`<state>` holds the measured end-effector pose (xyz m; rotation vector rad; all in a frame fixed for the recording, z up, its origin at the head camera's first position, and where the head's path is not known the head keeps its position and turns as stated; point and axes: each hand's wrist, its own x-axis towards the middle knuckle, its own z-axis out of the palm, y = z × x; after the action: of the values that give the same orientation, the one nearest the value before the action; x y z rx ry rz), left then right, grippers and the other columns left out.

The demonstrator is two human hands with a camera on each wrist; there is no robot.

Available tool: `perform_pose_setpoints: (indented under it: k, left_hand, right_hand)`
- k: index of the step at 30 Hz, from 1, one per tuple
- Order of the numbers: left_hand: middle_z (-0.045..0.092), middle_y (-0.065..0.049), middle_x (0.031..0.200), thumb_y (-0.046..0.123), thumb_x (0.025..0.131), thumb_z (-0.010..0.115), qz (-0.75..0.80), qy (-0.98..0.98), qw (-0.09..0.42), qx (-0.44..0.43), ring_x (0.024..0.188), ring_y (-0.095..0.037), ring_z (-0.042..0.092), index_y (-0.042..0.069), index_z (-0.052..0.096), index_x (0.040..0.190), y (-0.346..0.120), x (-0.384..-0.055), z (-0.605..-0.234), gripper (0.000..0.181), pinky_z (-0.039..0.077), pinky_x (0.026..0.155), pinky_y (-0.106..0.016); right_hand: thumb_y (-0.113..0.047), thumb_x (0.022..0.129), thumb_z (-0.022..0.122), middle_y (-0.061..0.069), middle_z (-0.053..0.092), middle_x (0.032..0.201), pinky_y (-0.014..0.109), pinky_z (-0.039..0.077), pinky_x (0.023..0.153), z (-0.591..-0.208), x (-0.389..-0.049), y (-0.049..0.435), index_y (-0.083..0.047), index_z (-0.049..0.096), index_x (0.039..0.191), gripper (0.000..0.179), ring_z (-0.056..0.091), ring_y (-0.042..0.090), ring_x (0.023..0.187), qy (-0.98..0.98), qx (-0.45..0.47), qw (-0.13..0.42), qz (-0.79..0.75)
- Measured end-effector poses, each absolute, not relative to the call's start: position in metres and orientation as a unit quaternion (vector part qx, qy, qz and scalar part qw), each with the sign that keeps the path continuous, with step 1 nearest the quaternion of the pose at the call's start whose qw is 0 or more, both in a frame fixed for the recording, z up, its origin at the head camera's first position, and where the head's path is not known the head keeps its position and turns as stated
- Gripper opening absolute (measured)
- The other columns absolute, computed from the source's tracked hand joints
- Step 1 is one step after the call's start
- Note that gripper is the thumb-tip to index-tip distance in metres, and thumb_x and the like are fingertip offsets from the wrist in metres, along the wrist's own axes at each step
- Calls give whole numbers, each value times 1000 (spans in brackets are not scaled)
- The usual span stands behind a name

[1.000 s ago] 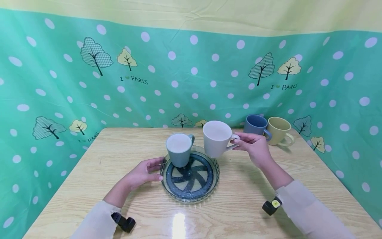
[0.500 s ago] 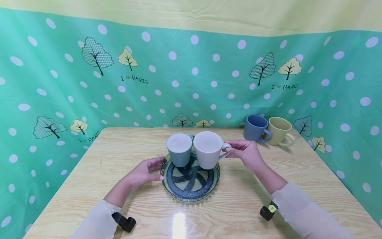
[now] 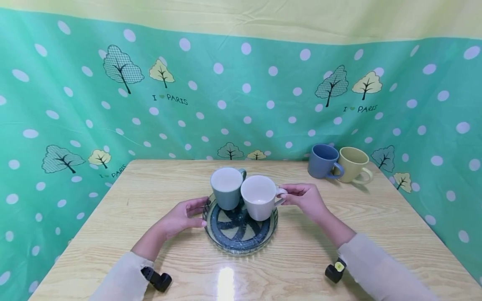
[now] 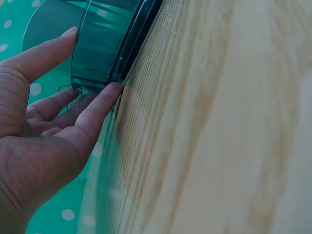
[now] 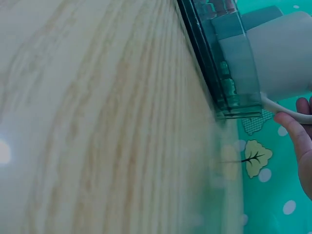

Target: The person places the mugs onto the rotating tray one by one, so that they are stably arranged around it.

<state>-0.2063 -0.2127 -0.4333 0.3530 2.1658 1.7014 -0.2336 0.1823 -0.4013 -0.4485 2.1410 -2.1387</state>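
Note:
A round glass tray [image 3: 238, 243] with a dark pinwheel pattern rests on the table. On its back left stands a grey-green mug [image 3: 226, 196]. Beside that mug, a white mug [image 3: 257, 202] is within the tray, and my right hand [image 3: 306, 200] pinches its handle. In the right wrist view, the white mug [image 5: 285, 56] shows behind the clear tray wall [image 5: 243, 92]; whether its base touches the tray floor I cannot tell. My left hand [image 3: 182, 217] touches the tray's left side with extended fingers and thumb, as the left wrist view shows with the tray wall [image 4: 97, 48].
A blue mug [image 3: 321, 162] and a yellow mug [image 3: 351, 165] stand side by side at the table's back right. The wooden table [image 3: 169, 267] meets a green dotted curtain [image 3: 188, 125] at the back and sides.
My right hand has brought the white mug left and down, from above the tray's right edge to beside the grey-green mug. My left hand has stayed at the tray's side.

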Motion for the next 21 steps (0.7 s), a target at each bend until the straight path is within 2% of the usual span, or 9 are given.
perform_pose_setpoints:
  k: [6,21]
  left_hand:
    - [31,-22,154,6,84,75,604,766,184,123,139,-41,32,0,31,150,-213,-205,-432,79,33,111,-48]
    - [31,-24,153,5,84,75,608,759,189,135,138,-43,32,-2,30,150,-213,-205,-431,80,36,110,-48]
  right_hand:
    - [9,86,68,11,73,102,45,55,82,-405,-236,179,20,54,121,40,72,18,88,689,-142,41,-709]
    - [15,84,65,8,73,97,42,57,81,-412,-243,176,23,52,119,38,71,17,85,672,-129,35,-729]
